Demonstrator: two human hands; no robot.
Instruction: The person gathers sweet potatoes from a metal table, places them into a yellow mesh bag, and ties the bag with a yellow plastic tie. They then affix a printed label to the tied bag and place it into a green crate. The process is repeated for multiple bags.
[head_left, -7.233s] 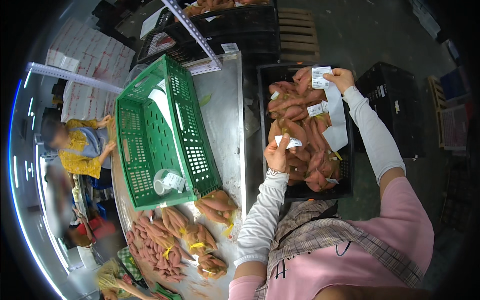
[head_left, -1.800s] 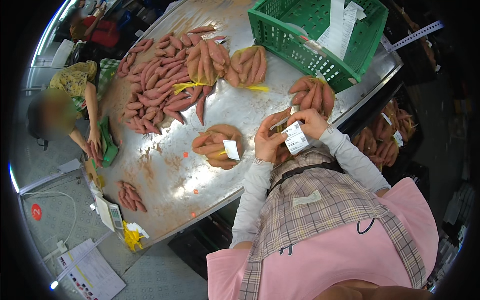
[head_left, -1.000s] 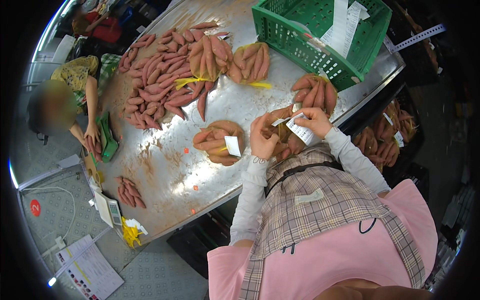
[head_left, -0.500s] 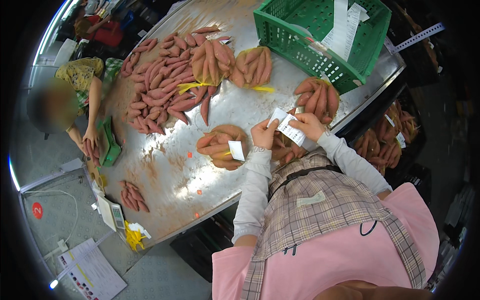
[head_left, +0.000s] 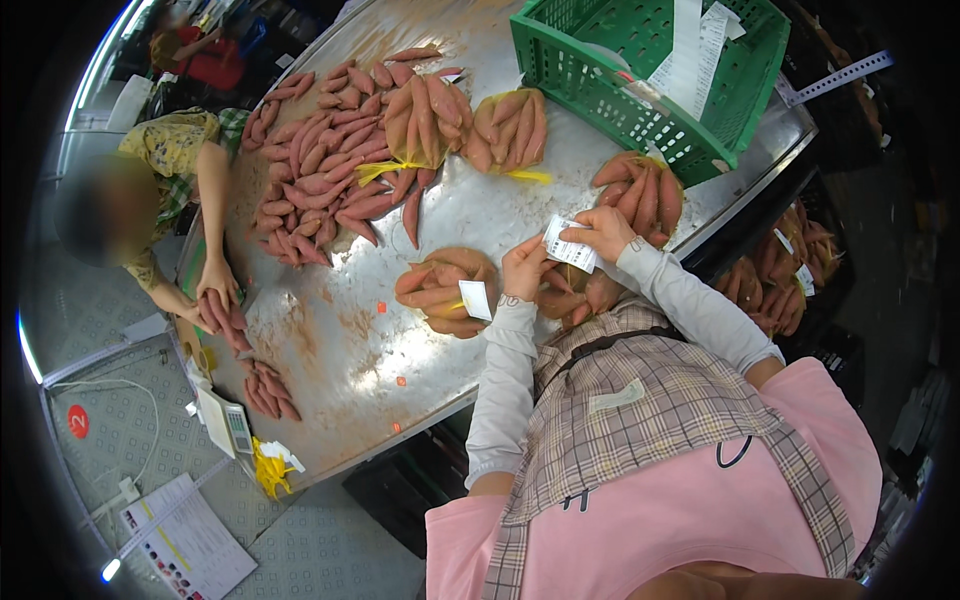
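Observation:
Between my two hands is a white printed label (head_left: 569, 250), above a net bag of sweet potatoes (head_left: 575, 304) at the table's near edge. My left hand (head_left: 524, 270) is closed, its fingertips pinching the label's left side. From the upper right, my right hand (head_left: 603, 236) grips the same label with fingers and thumb. Left of them lies another net bag of sweet potatoes (head_left: 440, 283), with a white tag (head_left: 475, 299) on it. A third filled net bag (head_left: 640, 197) rests just beyond my right hand.
A green crate (head_left: 625, 120) with long paper strips in it stands at the far right. Loose sweet potatoes (head_left: 320, 180) are heaped farther left, beside two yellow-tied bags (head_left: 505, 130). Across the table, a co-worker's hands (head_left: 215, 290) hold sweet potatoes near a scale (head_left: 225, 420).
My right hand has moved up and left over the label, and the papers between my hands have come closer together. The co-worker has carried sweet potatoes from the green tray toward the small pile.

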